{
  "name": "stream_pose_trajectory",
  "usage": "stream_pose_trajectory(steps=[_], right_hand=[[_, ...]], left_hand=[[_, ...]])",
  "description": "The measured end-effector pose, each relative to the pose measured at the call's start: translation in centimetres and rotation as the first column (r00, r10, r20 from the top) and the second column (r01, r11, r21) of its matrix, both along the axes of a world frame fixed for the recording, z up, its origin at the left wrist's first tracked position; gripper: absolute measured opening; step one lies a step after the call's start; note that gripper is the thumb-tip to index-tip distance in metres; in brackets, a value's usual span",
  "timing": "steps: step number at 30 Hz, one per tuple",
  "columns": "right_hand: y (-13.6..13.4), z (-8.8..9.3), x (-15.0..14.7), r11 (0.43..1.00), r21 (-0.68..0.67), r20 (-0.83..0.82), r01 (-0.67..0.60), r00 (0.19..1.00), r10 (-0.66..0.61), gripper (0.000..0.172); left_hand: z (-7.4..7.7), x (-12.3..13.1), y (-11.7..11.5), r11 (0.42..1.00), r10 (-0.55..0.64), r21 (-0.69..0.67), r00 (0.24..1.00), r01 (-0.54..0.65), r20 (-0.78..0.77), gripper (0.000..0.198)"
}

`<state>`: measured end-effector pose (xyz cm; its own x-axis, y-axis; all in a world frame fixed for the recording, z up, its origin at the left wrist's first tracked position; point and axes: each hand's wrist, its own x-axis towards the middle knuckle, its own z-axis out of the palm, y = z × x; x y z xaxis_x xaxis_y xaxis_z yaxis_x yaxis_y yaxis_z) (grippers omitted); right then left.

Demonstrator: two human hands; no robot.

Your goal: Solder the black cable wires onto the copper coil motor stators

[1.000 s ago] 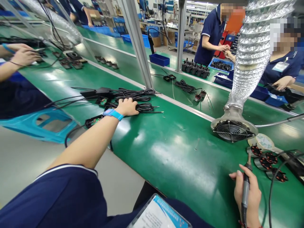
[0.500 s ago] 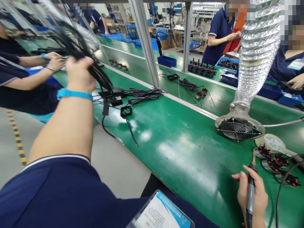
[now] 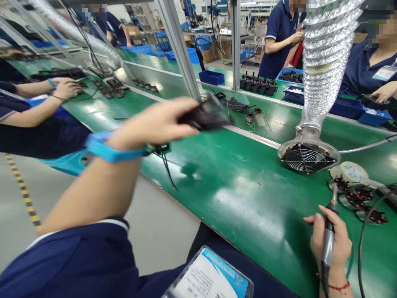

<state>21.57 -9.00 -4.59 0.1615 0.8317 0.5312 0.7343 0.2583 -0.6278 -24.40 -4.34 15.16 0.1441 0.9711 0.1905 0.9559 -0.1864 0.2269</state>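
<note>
My left hand (image 3: 158,122), with a blue wristband, is raised over the left part of the green bench. It is closed on a black object (image 3: 207,115), too smeared by motion to name exactly. Beneath the wrist, a small black box (image 3: 161,148) is partly covered, and its short black cable (image 3: 169,174) lies on the bench. At lower right, my right hand (image 3: 330,240) is wrapped around a soldering iron (image 3: 328,244), tip upward. Several motor stators (image 3: 353,199) with copper-coloured windings sit just beyond the tip.
A fume extractor hood (image 3: 307,155) hangs on a silver duct (image 3: 324,70) above the bench. Beside it lies a roll of tape (image 3: 350,171). A metal post (image 3: 180,49) rises at the divider. Co-workers sit at left and across, near blue bins (image 3: 211,77). The iron's cord (image 3: 362,244) loops at right.
My left hand has swung right and nearer from the far left, where it held a bundle of black cables. It now carries a blurred black object. My right hand has barely moved.
</note>
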Motion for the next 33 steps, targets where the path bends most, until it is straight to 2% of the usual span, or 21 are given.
stream_pose_trajectory(steps=[1,3,5,6,7,9,11,13,15,16,17,19,21,23,25,28,31,33], right_hand=[[0.0,-0.1,0.0,0.999,0.044,-0.029,0.029,0.999,-0.028,0.036],[0.2,-0.3,0.2,0.982,0.157,-0.105,0.103,0.991,-0.087,0.032],[0.3,-0.1,0.4,0.955,0.245,-0.182,0.171,0.975,-0.128,0.028],[0.4,0.0,0.5,0.941,0.274,-0.21,0.2,0.967,-0.144,0.027],[0.5,0.3,0.5,0.931,0.282,-0.227,0.232,0.959,-0.17,0.027],[0.6,0.7,0.4,0.923,0.255,-0.236,0.289,0.944,-0.23,0.027],[0.7,1.1,0.2,0.929,0.225,-0.234,0.294,0.942,-0.241,0.028],[0.6,1.1,0.0,0.951,0.201,-0.241,0.235,0.953,-0.185,0.028],[0.3,1.0,-0.2,0.97,0.191,-0.229,0.148,0.968,-0.102,0.027],[0.2,0.9,-0.3,0.977,0.178,-0.211,0.115,0.975,-0.076,0.026],[0.1,0.9,-0.4,0.982,0.168,-0.186,0.087,0.981,-0.055,0.024],[-0.1,0.8,-0.5,0.986,0.157,-0.152,0.06,0.988,-0.036,0.021],[-0.2,0.8,-0.6,0.983,0.175,-0.163,0.061,0.986,-0.032,0.019],[-0.2,0.8,-0.7,0.971,0.224,-0.197,0.081,0.98,-0.037,0.017],[-0.2,0.8,-0.7,0.958,0.269,-0.215,0.096,0.976,-0.038,0.018],[-0.3,0.6,-0.7,0.966,0.24,-0.181,0.096,0.982,-0.053,0.02],[-0.3,0.6,-0.5,0.969,0.21,-0.162,0.126,0.982,-0.092,0.021],[-0.2,0.7,-0.4,0.96,0.245,-0.182,0.135,0.979,-0.091,0.019]], left_hand=[[-2.1,3.0,0.1,0.974,-0.207,-0.095,0.978,0.205,-0.012,0.047],[-6.8,8.9,0.0,0.825,-0.518,-0.24,0.854,0.511,0.036,0.028],[-11.3,13.8,-0.6,0.68,-0.699,-0.258,0.713,0.686,0.053,0.019],[-13.1,15.8,-1.1,0.654,-0.734,-0.242,0.679,0.717,0.029,0.017],[-14.6,17.4,-1.8,0.665,-0.736,-0.199,0.677,0.72,-0.006,0.016],[-16.4,19.4,-3.2,0.712,-0.7,-0.129,0.711,0.69,-0.063,0.019],[-16.7,20.0,-4.5,0.75,-0.66,-0.097,0.748,0.654,-0.071,0.026],[-16.2,19.1,-5.3,0.747,-0.663,-0.079,0.748,0.66,-0.016,0.04],[-15.6,16.8,-5.7,0.757,-0.648,-0.049,0.758,0.652,0.072,0.054],[-15.4,15.0,-5.8,0.788,-0.608,-0.034,0.786,0.614,0.108,0.055],[-15.4,13.0,-5.7,0.844,-0.528,-0.03,0.839,0.535,0.13,0.053],[-15.5,8.6,-5.2,0.955,-0.291,-0.024,0.951,0.295,0.101,0.053],[-15.8,4.5,-4.3,0.993,-0.085,-0.072,0.995,0.088,0.053,0.055],[-15.8,1.9,-2.8,0.979,-0.049,-0.199,0.998,0.055,0.035,0.056],[-15.6,1.1,-0.9,0.945,-0.113,-0.303,0.992,0.127,0.062,0.054],[-15.1,2.0,2.1,0.867,-0.224,-0.449,0.974,0.218,0.039,0.054],[-14.6,2.7,3.8,0.772,-0.282,-0.609,0.957,0.184,-0.068,0.051],[-14.4,2.5,3.7,0.753,-0.292,-0.643,0.947,0.142,-0.132,0.046]])
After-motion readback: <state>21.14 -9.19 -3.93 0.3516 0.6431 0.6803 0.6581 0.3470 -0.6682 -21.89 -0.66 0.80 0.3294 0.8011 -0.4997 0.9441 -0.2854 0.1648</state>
